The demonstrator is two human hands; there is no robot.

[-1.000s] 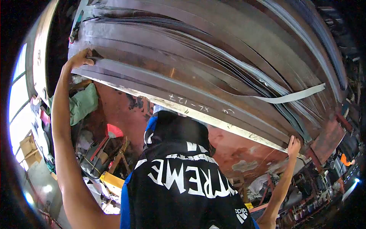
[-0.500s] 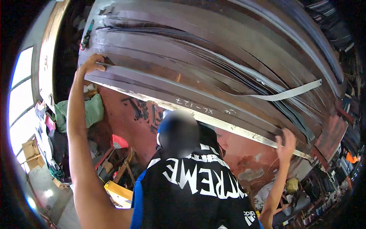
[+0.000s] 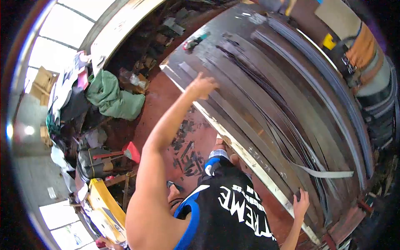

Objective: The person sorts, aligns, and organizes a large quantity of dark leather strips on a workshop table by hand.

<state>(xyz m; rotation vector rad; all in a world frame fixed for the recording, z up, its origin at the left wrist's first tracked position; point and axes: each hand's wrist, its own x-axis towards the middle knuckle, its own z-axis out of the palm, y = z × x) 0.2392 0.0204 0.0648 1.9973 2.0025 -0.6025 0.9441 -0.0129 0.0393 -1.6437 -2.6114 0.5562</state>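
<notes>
My left hand (image 3: 202, 86) rests at the near left end of the long table (image 3: 233, 16), palm down, fingers apart over flat dark strips. It touches a long brown strip (image 3: 239, 112) running along the near edge. My right hand (image 3: 301, 204) is by the other end of that strip, with thumb and fingers apart; whether the fingertips touch it is hard to tell. White chalk marks (image 3: 266, 160) show on the strip nearest the edge. Behind it lie thin black strips (image 3: 258, 77) and a curled pale strip (image 3: 327, 173).
A teal-handled tool (image 3: 195, 41) lies at the table's far left corner. Bundled grey strips (image 3: 321, 75) run along the far side. Dark scraps (image 3: 189, 158) litter the red floor. Left of me are a green sack (image 3: 114, 98), a red dustpan (image 3: 132, 152) and a yellow box (image 3: 107, 208).
My view has turned and tilted, showing more floor on the left. My left hand has come off the strip's end and its fingers are spread. My right hand stays near the other end.
</notes>
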